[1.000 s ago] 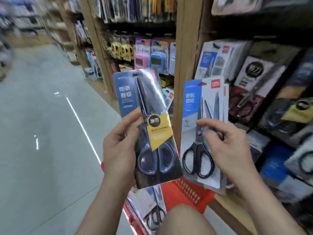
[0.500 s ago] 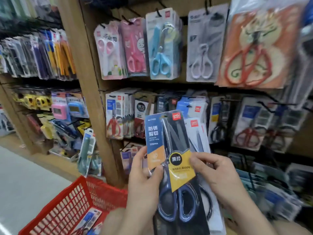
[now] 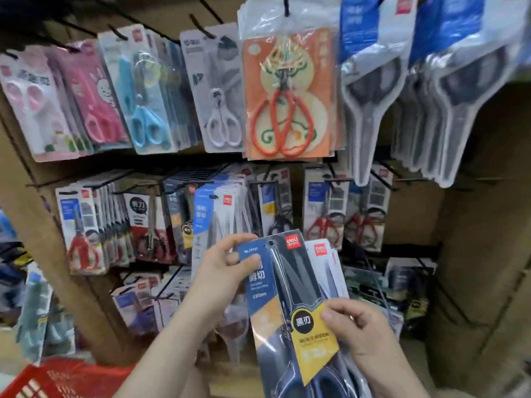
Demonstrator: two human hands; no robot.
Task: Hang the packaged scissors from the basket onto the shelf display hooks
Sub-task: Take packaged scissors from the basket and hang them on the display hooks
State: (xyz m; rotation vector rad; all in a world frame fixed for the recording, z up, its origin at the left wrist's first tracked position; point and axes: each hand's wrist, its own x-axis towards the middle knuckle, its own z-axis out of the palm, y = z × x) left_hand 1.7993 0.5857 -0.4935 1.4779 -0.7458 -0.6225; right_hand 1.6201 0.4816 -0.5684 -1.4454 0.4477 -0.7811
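Basket (image 3: 43, 380): red, at lower left.
Left hand (image 3: 224, 268): pinched the blue scissors pack (image 3: 275, 305) by its top corner.
Right hand (image 3: 362, 331): thumb clamped its yellow label; 1 white pack (image 3: 324, 271) sat behind.
Risk: the white pack looked liable to slip if the grip loosened while reaching for the shelf hooks (image 3: 286, 7).

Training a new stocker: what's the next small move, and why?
Probably lift the dark blue pack toward the matching yellow-labelled packs on the middle row: the left hand pinches its top corner, the right hand grips it lower down, white pack behind.
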